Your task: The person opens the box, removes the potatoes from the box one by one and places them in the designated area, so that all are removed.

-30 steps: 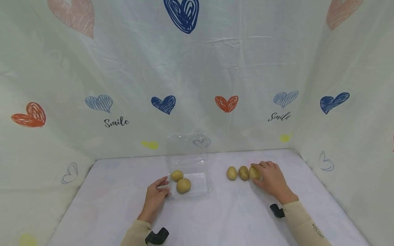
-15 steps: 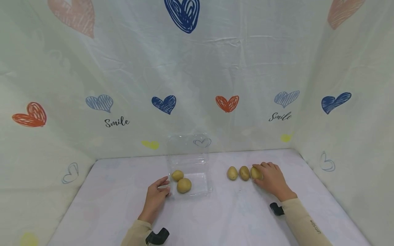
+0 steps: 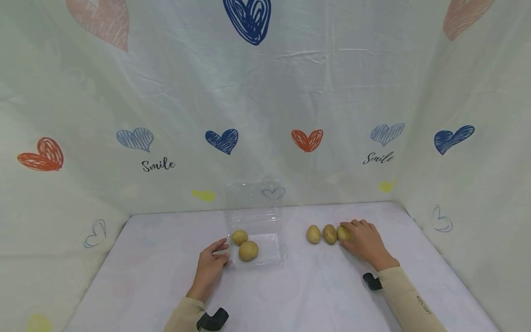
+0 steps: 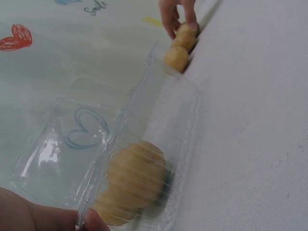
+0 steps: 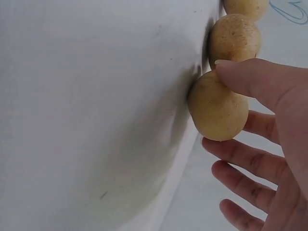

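Note:
A clear plastic box (image 3: 269,246) stands with its lid (image 3: 253,198) raised, holding two potatoes, a small one (image 3: 239,237) and a larger one (image 3: 248,251). My left hand (image 3: 209,268) pinches the box's left rim between thumb and finger, as the left wrist view shows at its wall (image 4: 96,178). Three potatoes form a row to the right: the left one (image 3: 313,234), the middle one (image 3: 329,234) and the right one (image 3: 344,233). Around the right one curl the thumb and fingers of my right hand (image 3: 367,244); in the right wrist view this potato (image 5: 219,108) touches its neighbour (image 5: 235,41).
A white cloth covers the table (image 3: 290,299). Behind it and at both sides hangs a pale curtain (image 3: 265,101) printed with hearts. A black wrist device (image 3: 213,319) is on the left forearm, another (image 3: 372,281) on the right.
The view has shifted very slightly. My right hand has moved a little and still grips the right potato, now close against the middle one. My left hand stays at the box.

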Action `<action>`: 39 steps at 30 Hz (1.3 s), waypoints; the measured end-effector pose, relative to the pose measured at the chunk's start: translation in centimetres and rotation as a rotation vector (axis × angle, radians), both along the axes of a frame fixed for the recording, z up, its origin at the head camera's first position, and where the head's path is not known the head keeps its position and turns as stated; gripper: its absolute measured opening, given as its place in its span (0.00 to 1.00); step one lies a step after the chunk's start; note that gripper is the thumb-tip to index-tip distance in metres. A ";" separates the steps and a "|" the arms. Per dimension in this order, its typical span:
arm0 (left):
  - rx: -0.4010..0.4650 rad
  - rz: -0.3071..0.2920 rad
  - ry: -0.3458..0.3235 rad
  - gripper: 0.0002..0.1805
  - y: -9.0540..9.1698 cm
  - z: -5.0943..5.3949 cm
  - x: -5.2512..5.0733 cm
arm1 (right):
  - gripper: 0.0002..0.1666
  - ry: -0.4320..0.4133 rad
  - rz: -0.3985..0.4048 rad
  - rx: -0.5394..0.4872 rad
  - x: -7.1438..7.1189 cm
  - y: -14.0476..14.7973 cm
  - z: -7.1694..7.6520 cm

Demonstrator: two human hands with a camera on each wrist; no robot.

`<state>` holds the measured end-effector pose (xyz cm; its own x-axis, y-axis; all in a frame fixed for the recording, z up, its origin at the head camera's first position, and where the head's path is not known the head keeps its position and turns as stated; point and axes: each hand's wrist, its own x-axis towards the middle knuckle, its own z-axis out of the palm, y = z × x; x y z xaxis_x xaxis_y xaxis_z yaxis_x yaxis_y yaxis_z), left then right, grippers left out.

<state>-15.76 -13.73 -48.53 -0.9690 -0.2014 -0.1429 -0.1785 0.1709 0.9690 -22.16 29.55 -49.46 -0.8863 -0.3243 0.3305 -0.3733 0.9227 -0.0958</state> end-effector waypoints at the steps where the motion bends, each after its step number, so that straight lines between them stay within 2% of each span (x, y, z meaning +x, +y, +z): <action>1: 0.000 -0.001 0.001 0.27 0.0 0.0 0.0 | 0.30 -0.002 0.000 0.001 0.0 0.0 0.1; 10: -0.005 -0.003 0.005 0.27 0.0 0.1 0.0 | 0.30 0.004 -0.011 0.005 0.6 -0.9 1.4; 17: -0.007 -0.007 0.003 0.27 0.0 0.0 0.1 | 0.31 0.019 0.001 0.008 1.2 -2.9 2.9; 23: -0.001 -0.010 0.004 0.27 0.0 0.1 0.1 | 0.29 0.063 0.065 -0.017 1.8 -5.5 4.0; 31: 0.008 -0.006 0.002 0.27 0.0 0.2 0.1 | 0.28 0.137 0.167 -0.023 2.4 -8.4 4.4; 39: 0.012 -0.007 0.001 0.27 0.0 0.2 0.1 | 0.26 0.128 0.241 -0.033 2.9 -10.9 4.4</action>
<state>-15.69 -13.74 -48.34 -0.9705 -0.1930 -0.1443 -0.1764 0.1609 0.9711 -19.31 18.63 -45.07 -0.7352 -0.5080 0.4488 -0.5926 0.8031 -0.0617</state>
